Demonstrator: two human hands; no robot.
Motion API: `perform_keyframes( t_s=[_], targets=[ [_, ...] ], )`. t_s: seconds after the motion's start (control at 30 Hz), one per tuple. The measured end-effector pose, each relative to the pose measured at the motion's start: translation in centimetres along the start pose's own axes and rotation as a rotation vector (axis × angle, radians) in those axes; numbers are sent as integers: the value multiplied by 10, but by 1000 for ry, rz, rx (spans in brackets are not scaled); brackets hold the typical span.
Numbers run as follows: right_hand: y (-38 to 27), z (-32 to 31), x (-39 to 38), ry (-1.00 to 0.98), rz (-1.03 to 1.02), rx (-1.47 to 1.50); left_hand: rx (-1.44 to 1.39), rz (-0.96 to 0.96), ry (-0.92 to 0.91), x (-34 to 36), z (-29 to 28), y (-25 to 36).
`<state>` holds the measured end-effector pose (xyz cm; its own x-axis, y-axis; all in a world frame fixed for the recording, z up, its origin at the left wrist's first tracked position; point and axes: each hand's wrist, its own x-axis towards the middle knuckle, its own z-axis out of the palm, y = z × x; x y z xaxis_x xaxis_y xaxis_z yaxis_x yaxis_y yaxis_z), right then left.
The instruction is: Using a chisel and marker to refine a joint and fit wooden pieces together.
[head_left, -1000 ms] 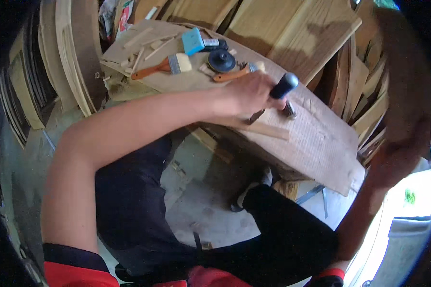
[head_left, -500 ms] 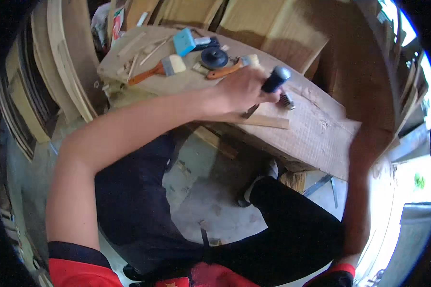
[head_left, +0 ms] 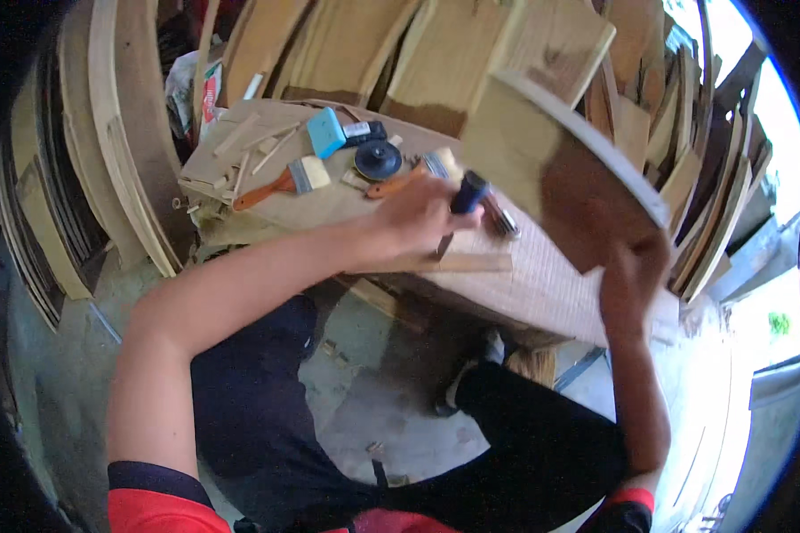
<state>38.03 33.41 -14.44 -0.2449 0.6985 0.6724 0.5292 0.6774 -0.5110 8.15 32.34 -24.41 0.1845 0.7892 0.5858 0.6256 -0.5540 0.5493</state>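
Observation:
My left hand (head_left: 418,218) is closed round the dark handle of a chisel (head_left: 471,194). The chisel stands nearly upright, its blade end down at a thin wooden strip (head_left: 471,263) along the bench's near edge. Raised on the right, my right hand (head_left: 633,275) grips a broad, flat, brownish board-like piece (head_left: 551,160) with a pale long edge, slanting up and leftward; its exact kind is unclear. Just beyond my left hand lie a paintbrush (head_left: 400,185), partly hidden by it, and a small metal object (head_left: 507,222).
On the wooden bench (head_left: 560,284) lie another paintbrush (head_left: 280,182), a black disc (head_left: 378,160), a light-blue block (head_left: 326,133) and wood scraps (head_left: 249,151). Large boards (head_left: 347,53) lean behind it, with more at left (head_left: 133,133). A broom-like bundle (head_left: 532,362) stands below.
My right hand has come down and inward, bringing the broad flat piece clearly into view over the bench. My left hand still holds the chisel at the strip. The whole view has shifted slightly.

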Motion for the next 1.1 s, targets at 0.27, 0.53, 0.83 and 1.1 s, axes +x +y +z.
perform_keyframes(
  t_s=[0.27, 0.53, 0.83, 1.1],
  targets=[
    [-103, -35, 26, 40, -220, -571, 62, -71, -171, 24, -4, 32],
    [-65, -3, 18, -276, -697, -397, 118, 58, 12, 2, -4, 11],
    [-76, -5, 0, -202, -748, -458, -2, -25, -69, 3, -1, 10],
    [-68, 2, 16, -65, -602, -231, 74, -169, -150, -6, -3, 9]
  ],
)
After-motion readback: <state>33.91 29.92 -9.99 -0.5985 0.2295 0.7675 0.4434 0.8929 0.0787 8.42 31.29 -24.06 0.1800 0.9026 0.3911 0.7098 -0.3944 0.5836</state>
